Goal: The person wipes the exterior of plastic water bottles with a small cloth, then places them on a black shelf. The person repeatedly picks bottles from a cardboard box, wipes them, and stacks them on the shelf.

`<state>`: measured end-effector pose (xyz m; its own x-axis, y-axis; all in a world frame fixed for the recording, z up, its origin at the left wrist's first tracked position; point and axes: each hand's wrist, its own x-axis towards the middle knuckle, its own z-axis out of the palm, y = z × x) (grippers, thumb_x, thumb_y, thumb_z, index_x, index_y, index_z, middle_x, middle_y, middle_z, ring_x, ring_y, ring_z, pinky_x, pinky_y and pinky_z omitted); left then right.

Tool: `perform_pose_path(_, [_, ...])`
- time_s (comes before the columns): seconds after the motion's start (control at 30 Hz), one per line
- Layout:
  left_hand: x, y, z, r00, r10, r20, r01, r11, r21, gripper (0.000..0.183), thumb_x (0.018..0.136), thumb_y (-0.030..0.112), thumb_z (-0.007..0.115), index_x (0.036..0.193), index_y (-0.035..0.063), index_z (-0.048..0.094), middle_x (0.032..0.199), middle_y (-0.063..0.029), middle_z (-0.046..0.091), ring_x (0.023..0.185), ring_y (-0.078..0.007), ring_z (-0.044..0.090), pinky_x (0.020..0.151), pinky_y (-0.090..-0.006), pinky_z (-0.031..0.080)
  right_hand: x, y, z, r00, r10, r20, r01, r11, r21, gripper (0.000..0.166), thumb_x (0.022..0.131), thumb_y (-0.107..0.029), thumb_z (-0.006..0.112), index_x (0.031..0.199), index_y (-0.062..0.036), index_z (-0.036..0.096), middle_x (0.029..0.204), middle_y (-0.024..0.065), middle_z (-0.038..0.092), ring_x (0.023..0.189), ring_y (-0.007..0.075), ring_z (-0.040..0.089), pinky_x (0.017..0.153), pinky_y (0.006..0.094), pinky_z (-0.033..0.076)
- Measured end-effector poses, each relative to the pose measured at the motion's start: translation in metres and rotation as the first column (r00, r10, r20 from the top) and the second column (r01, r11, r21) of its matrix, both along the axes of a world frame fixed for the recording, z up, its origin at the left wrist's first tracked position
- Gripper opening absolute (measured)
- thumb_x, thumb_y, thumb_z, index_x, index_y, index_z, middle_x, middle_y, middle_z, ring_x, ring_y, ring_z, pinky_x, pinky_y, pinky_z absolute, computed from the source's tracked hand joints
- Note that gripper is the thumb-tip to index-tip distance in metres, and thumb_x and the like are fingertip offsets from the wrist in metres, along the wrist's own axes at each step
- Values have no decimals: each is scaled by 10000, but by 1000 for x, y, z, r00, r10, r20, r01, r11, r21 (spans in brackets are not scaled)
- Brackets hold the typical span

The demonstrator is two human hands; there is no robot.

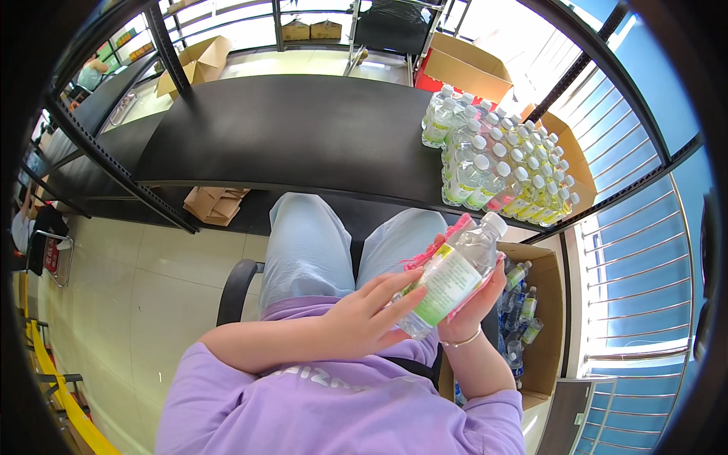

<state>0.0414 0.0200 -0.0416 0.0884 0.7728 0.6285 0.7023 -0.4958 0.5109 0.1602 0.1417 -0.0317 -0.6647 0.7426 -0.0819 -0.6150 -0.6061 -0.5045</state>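
A clear plastic bottle (449,278) with a white cap and a green and white label is tilted above my lap, its cap pointing up and right. My right hand (479,298) holds it from the right, with a pink cloth (441,245) between palm and bottle. Part of the cloth shows along the bottle's far left side; the rest is hidden behind it. From the left, my left hand (375,310) grips the lower part, fingers spread over the label. Beyond my knees, several similar capped bottles (500,156) stand upright in tight rows at the right end of a black shelf (284,131).
An open cardboard box (543,324) of loosely piled bottles stands on the floor to my right. Black metal posts (168,51) frame the shelf. Flattened cardboard (213,205) lies under it. A chair armrest (239,290) is at my left. A person (91,74) sits far back left.
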Motion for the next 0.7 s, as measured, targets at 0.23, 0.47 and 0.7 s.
perform_pose_path(0.23, [-4, -1, -5, 998, -35, 46, 33, 999, 43, 615, 627, 99, 711, 1191, 37, 476, 1228, -173, 438, 916, -261, 561, 684, -290, 506, 4, 0, 3, 996, 86, -3, -86, 996, 4, 632, 822, -572, 306, 1189, -83, 466, 1073, 147, 564, 946, 272, 563, 791, 398, 471])
perform_pose_path(0.47, [5, -7, -4, 980, -49, 192, 34, 996, 82, 531, 616, 108, 729, 1110, 27, 552, 1124, -139, 482, 906, -240, 530, 692, -276, 480, 3, -4, 6, 987, 158, -38, -158, 987, -2, 716, 779, -618, 294, 1181, -46, 451, 980, 119, 563, 888, 267, 561, 769, 406, 474])
perform_pose_path(0.7, [4, -16, 0, 996, 66, -61, -50, 970, 240, 442, 673, 314, 690, 999, 35, 585, 1090, -116, 483, 930, -254, 472, 775, -346, 397, 2, -8, 0, 919, 378, -108, -390, 911, -135, 670, 799, -590, 318, 1161, -45, 464, 997, 130, 556, 855, 258, 564, 752, 397, 472])
